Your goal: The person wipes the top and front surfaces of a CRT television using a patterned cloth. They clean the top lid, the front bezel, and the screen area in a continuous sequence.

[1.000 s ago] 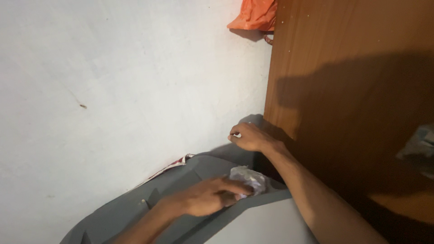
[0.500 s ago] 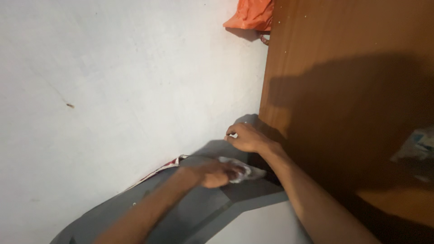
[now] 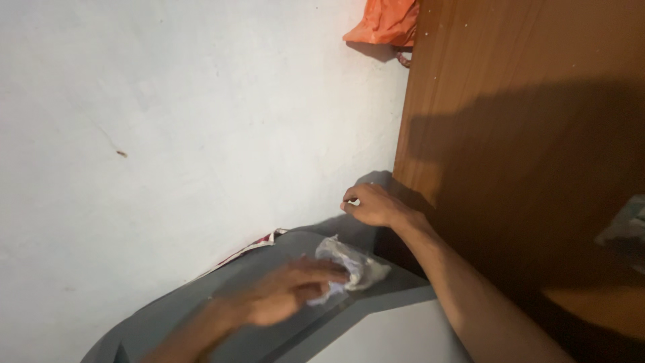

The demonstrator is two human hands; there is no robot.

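Pale plaster wall (image 3: pixel 168 134) fills the view from 9 to 12 o'clock, a brown wooden panel (image 3: pixel 524 134) stands at 3 o'clock, and an orange bag (image 3: pixel 383 23) hangs at 12. At 6 o'clock lies a grey panelled surface (image 3: pixel 201 309). The left hand (image 3: pixel 285 296), blurred, presses a crumpled whitish cloth (image 3: pixel 349 265) onto it, fingers (image 3: pixel 322 269) closed over the wad. The right hand (image 3: pixel 373 205) rests curled at the wood's edge; whether it pinches anything I cannot tell. A hasty stroke could let the loosely bunched cloth slip from under the fingers. Compared with half a second ago, the left hand has drawn back toward 7 o'clock and the cloth has bunched up more.
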